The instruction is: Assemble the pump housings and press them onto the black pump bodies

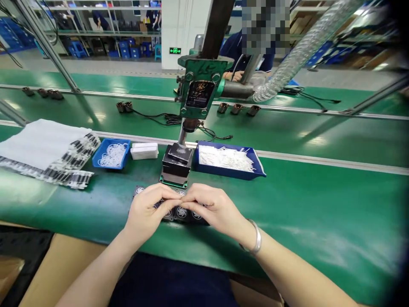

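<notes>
My left hand [149, 209] and my right hand [213, 207] meet fingertip to fingertip over a row of small black parts with white swirl marks [181, 212] on the green mat. Both hands are closed in a pinch; what sits between the fingertips is too small to make out. A silver bracelet is on my right wrist. Just behind the hands stands a green hand press [200, 87] with a black block fixture [177, 164] under its ram.
A blue tray of white rings [111, 154], a small white box [144, 151] and a blue tray of white strips [227, 158] flank the press. Bagged black parts [68, 164] lie at left. A person sits across the conveyor [238, 53]. A ribbed hose [300, 51] slopes overhead.
</notes>
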`<state>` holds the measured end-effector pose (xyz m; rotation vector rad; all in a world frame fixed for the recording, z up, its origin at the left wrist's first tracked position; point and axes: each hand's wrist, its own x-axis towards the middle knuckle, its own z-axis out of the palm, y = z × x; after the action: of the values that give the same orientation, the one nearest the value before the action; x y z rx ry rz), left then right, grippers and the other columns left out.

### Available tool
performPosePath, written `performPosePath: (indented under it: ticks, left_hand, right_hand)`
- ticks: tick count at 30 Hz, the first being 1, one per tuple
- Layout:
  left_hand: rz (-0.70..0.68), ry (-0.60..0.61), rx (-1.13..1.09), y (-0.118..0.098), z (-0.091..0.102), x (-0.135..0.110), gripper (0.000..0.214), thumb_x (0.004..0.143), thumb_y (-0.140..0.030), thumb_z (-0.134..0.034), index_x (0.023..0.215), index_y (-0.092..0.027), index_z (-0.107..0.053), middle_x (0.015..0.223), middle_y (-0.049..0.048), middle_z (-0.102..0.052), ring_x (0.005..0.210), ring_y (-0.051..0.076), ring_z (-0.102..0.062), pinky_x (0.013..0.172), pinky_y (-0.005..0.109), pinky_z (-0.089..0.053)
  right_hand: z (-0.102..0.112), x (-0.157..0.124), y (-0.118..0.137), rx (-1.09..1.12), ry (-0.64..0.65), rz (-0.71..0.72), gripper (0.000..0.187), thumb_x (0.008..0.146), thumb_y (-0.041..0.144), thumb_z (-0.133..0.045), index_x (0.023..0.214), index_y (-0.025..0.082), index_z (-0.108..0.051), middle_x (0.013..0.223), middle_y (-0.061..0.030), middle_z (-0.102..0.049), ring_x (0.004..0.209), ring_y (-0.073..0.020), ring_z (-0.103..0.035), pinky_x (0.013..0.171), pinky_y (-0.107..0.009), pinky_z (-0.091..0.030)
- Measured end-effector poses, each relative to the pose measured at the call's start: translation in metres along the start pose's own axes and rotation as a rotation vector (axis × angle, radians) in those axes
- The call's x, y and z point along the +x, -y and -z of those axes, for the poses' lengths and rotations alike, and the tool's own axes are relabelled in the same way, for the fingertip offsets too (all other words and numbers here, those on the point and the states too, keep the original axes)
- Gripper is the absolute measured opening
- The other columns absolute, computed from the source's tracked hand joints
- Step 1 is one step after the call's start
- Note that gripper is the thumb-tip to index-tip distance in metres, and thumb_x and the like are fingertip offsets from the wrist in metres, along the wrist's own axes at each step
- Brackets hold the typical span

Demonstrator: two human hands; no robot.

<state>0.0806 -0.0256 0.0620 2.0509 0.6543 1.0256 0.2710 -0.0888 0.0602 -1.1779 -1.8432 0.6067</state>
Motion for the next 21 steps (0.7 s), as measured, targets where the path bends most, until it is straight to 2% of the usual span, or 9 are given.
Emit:
performPosePath:
  ticks: [3, 5, 8, 10, 13, 21]
  left_hand:
    - [0.130, -0.064, -0.073, 0.002, 0.013, -0.009, 0.008, 0.090, -0.021, -0.067, 0.084, -0.021, -0.073, 0.085, 0.0026, -0.076, 0.084, 0.018, -0.072, 0.079, 0.031, -0.059]
    - [0.194, -0.133, -0.104, 0.008, 0.024, -0.016, 0.009, 0.091, -0.022, -0.066, 0.086, -0.021, -0.073, 0.088, 0.0026, -0.075, 0.087, 0.018, -0.072, 0.079, 0.029, -0.059]
    - [0.221, -0.199, 0.023, 0.019, 0.038, -0.026, 0.007, 0.090, -0.025, -0.067, 0.087, -0.021, -0.071, 0.087, 0.0013, -0.074, 0.081, 0.016, -0.072, 0.073, 0.025, -0.058]
    - [0.166, -0.166, 0.189, 0.026, 0.045, -0.032, 0.006, 0.088, -0.026, -0.069, 0.086, -0.021, -0.071, 0.083, 0.0001, -0.073, 0.076, 0.014, -0.070, 0.071, 0.024, -0.057]
    - [0.040, -0.068, 0.367, 0.032, 0.047, -0.037, 0.008, 0.091, -0.027, -0.067, 0.087, -0.021, -0.070, 0.080, -0.0002, -0.074, 0.074, 0.014, -0.069, 0.069, 0.023, -0.055]
    - [-0.064, 0.047, 0.500, 0.041, 0.041, -0.040, 0.015, 0.097, -0.027, -0.057, 0.088, -0.019, -0.067, 0.079, 0.0008, -0.073, 0.069, 0.014, -0.069, 0.066, 0.024, -0.054]
  right_hand:
    - [-0.004, 0.004, -0.006, 0.015, -0.012, -0.028, 0.019, 0.098, 0.031, -0.058, 0.088, 0.021, -0.071, 0.079, -0.0026, -0.068, 0.075, -0.0145, -0.064, 0.069, -0.025, -0.051]
    - [-0.007, 0.005, -0.009, 0.022, -0.031, -0.103, 0.016, 0.097, 0.030, -0.060, 0.088, 0.021, -0.069, 0.081, -0.0020, -0.069, 0.075, -0.0146, -0.065, 0.070, -0.025, -0.052]
    - [-0.014, 0.005, -0.011, 0.089, -0.002, -0.234, 0.008, 0.095, 0.027, -0.061, 0.097, 0.021, -0.065, 0.082, 0.0004, -0.071, 0.071, -0.0135, -0.066, 0.069, -0.024, -0.052]
    - [-0.020, 0.005, -0.011, 0.110, 0.045, -0.252, 0.007, 0.095, 0.025, -0.061, 0.100, 0.022, -0.064, 0.084, 0.0015, -0.072, 0.072, -0.0130, -0.067, 0.071, -0.024, -0.052]
    - [-0.030, 0.006, -0.011, 0.050, 0.079, -0.197, 0.005, 0.096, 0.024, -0.060, 0.096, 0.023, -0.065, 0.091, 0.0008, -0.073, 0.081, -0.0142, -0.068, 0.077, -0.025, -0.052]
    - [-0.043, 0.010, -0.017, -0.111, 0.110, -0.084, 0.013, 0.099, 0.026, -0.055, 0.092, 0.021, -0.065, 0.085, -0.0023, -0.069, 0.082, -0.0170, -0.063, 0.075, -0.029, -0.050]
